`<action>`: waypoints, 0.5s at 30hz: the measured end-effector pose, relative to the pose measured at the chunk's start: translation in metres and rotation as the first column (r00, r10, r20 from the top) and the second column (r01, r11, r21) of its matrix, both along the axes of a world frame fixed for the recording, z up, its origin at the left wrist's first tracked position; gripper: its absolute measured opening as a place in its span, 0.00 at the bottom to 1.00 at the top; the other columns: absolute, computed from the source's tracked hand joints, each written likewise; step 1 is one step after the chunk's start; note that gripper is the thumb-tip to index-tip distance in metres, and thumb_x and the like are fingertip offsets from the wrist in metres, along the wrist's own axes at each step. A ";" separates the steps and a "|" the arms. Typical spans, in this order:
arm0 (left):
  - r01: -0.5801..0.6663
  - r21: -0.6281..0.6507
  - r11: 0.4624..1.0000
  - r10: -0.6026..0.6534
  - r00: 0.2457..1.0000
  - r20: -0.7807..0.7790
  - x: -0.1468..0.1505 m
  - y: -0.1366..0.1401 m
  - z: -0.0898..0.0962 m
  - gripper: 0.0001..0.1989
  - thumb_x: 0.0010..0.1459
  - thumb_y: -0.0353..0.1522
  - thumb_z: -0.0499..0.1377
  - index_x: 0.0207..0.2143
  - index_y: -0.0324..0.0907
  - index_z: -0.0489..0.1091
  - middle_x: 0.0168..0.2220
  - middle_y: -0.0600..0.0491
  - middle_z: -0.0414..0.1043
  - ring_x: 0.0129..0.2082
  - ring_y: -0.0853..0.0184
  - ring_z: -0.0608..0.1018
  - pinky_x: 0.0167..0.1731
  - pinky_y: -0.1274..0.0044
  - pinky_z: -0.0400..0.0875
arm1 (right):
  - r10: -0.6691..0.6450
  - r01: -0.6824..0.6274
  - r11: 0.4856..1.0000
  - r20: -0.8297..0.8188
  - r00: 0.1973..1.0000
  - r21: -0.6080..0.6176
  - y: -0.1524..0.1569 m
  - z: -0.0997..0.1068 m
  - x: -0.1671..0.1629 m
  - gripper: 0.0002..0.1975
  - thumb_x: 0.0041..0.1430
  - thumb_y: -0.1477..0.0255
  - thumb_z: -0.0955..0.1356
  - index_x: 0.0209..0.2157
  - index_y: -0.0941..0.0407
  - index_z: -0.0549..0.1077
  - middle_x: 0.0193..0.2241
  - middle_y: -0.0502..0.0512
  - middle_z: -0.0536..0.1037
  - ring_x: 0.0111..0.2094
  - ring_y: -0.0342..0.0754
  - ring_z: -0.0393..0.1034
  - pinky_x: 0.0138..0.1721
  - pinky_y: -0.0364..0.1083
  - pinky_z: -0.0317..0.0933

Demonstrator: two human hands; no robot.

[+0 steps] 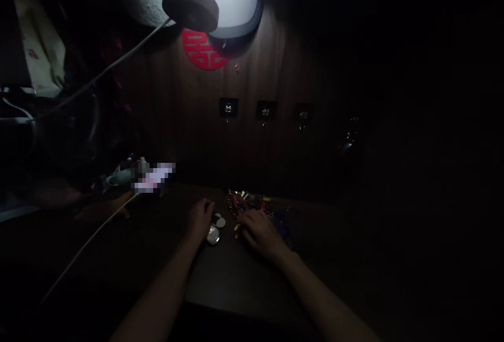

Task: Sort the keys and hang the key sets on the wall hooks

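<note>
My left hand [200,220] rests on the dark table with its fingers curled together; what they hold, if anything, is hidden. Close beside it lie a pale flat disc-shaped piece [220,221] and a shiny silver rounded object [213,235]. My right hand [259,230] reaches over a pile of small colourful trinkets [264,205], its fingers bent down at the near edge. Its fingertips are too dark to show what they grip. Near its thumb lies a small yellow piece [237,231].
A round lamp head [190,4] hangs above, with a white cord running left. A phone-like bright screen [154,177] stands at the left, a cable [94,234] trailing from it. Caps [232,6], a red paper ornament [205,53] and dark square hooks [229,107] are on the wooden wall.
</note>
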State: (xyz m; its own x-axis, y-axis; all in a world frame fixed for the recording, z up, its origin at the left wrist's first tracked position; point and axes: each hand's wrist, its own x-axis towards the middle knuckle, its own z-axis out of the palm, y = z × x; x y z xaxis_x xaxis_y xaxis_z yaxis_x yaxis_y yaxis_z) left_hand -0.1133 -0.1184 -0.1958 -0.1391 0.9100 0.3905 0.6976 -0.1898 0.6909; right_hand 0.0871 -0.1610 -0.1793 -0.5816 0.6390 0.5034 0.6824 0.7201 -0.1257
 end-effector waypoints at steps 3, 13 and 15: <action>0.014 0.065 0.998 -0.025 0.985 0.170 0.009 0.003 -0.002 0.10 0.54 0.34 0.49 0.30 0.40 0.68 0.31 0.50 0.73 0.32 0.67 0.74 0.32 0.78 0.65 | 0.041 -0.040 0.998 0.023 0.999 -0.045 -0.005 0.001 -0.014 0.07 0.56 0.72 0.63 0.37 0.55 0.68 0.37 0.54 0.73 0.42 0.48 0.64 0.43 0.48 0.53; 0.161 0.093 0.983 -0.183 0.738 0.650 0.032 0.007 -0.001 0.12 0.52 0.38 0.50 0.32 0.40 0.67 0.27 0.53 0.71 0.29 0.67 0.73 0.30 0.77 0.67 | -0.030 0.008 0.986 -0.129 0.991 -0.164 -0.002 -0.010 -0.027 0.19 0.47 0.70 0.68 0.44 0.54 0.67 0.44 0.55 0.72 0.46 0.51 0.64 0.45 0.50 0.55; 0.235 0.097 0.967 -0.223 0.601 0.768 0.032 0.006 0.001 0.15 0.51 0.42 0.51 0.33 0.40 0.66 0.28 0.52 0.72 0.28 0.67 0.74 0.30 0.76 0.68 | -0.045 -0.006 0.974 -0.220 0.974 -0.226 0.000 -0.010 -0.023 0.17 0.50 0.72 0.66 0.44 0.53 0.68 0.42 0.53 0.74 0.44 0.49 0.67 0.44 0.48 0.56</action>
